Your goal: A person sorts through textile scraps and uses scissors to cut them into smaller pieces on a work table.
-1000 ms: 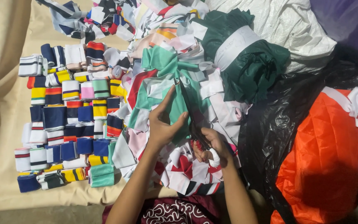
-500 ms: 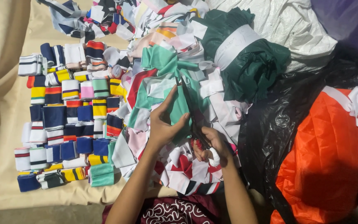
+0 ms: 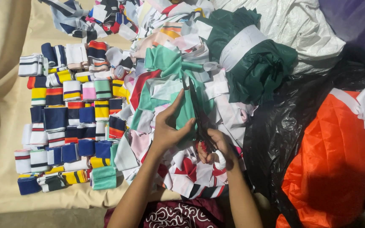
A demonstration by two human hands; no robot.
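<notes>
Fingers (image 3: 178, 110) of left hand (image 3: 167, 131) pinch a mint-green knit fabric strip (image 3: 182, 105) atop the scrap heap, strip just beside black-bladed scissors (image 3: 197, 114), handles clenched by right hand (image 3: 215, 151).

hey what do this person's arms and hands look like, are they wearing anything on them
Both forearms are bare, with no sleeves, gloves, watch or bracelets in view. The left hand wears nothing that shows. The right hand has a white wrap, like a bandage or tape, around one of its fingers. At the bottom edge is a dark red garment with a white swirling pattern.
</notes>
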